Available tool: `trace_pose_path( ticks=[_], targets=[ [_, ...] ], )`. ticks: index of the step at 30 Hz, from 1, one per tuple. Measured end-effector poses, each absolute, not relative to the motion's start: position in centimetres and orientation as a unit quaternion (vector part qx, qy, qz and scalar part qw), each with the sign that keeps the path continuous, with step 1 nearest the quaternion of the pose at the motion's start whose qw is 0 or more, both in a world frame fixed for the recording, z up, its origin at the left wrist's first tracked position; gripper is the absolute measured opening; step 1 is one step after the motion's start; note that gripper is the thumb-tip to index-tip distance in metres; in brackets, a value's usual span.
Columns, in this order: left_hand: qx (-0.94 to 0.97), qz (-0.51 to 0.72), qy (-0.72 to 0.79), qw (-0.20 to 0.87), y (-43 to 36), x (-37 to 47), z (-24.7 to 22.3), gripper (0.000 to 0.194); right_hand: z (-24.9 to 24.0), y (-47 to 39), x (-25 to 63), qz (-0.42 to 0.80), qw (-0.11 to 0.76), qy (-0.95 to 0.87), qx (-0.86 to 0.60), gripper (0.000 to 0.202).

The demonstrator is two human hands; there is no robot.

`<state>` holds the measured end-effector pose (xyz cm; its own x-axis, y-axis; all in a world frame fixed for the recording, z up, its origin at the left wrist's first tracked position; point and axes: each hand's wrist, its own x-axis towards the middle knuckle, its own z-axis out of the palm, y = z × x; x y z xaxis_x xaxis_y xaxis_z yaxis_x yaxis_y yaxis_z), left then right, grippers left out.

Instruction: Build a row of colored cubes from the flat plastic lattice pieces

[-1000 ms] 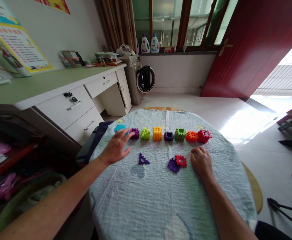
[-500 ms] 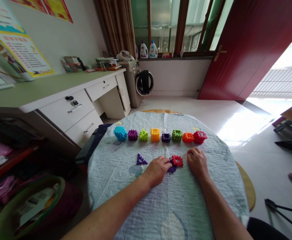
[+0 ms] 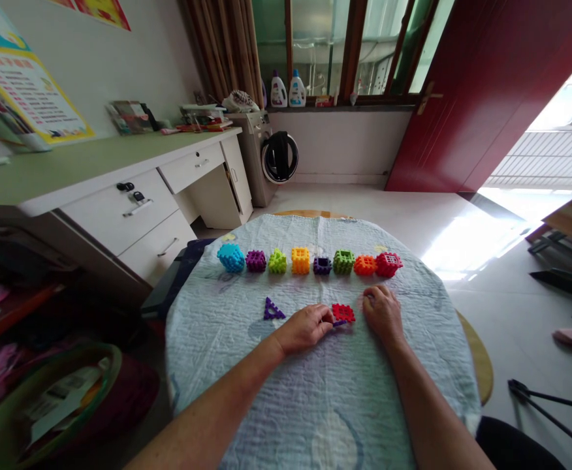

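Note:
My left hand (image 3: 308, 328) pinches a purple plastic interlocking tile (image 3: 339, 323) between thumb and fingers. The tile shows as a thin strip, and part of it is hidden by the fingertips. Just behind it lies a red square interlocking tile (image 3: 343, 313) with notched edges and openings in the middle. To the left of that hand, a purple triangular tile (image 3: 273, 310) lies on the cloth. My right hand (image 3: 382, 313) rests on the cloth right of the red tile, its fingers curled in and apart from the tiles; nothing shows in it.
A row of assembled blocks stands behind my hands, from a blue block (image 3: 231, 258) past a yellow block (image 3: 300, 260) to a red block (image 3: 388, 264). A pale quilted cloth (image 3: 290, 405) covers the round table. A desk (image 3: 95, 156) runs along the left wall.
The purple tile beside the red one lay flatter and showed more of its face; now it shows as a thin strip at my left fingertips. My right hand has stayed about where it was.

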<state>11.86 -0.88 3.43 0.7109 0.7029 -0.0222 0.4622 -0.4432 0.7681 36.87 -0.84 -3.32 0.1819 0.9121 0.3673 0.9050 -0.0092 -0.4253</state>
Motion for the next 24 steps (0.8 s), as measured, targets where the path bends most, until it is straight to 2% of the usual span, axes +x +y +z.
trace_pose_path(
  ticks=[3,6,9,13,16,20,24],
  targets=[
    [0.791,0.163,0.37,0.458,-0.5,11.7,3.6,0.017,-3.5,-0.8,36.9,0.011,0.296,-0.637,-0.711,0.021],
    [0.766,0.188,0.428,0.442,0.0,11.6,2.8,0.018,-3.6,-0.8,37.0,0.015,0.296,-0.635,-0.713,0.022],
    [0.754,0.206,0.487,0.39,0.5,11.5,2.0,0.015,-3.3,-0.8,36.9,0.023,0.294,-0.631,-0.718,0.023],
    [0.773,0.242,0.515,0.28,0.7,10.7,1.5,0.025,-1.9,-0.9,36.1,0.069,0.287,-0.65,-0.7,0.025],
    [0.792,0.285,0.502,0.2,0.4,9.0,1.4,0.034,-0.5,-1.3,34.8,0.129,0.234,-0.706,-0.655,0.033],
    [0.783,0.313,0.522,0.126,0.3,5.3,0.8,0.032,0.3,-1.8,33.1,0.184,0.162,-0.757,-0.606,0.059],
    [0.766,0.287,0.572,0.064,1.3,1.5,-0.3,0.028,0.4,-1.9,32.4,0.187,0.13,-0.765,-0.602,0.057]
  ],
)
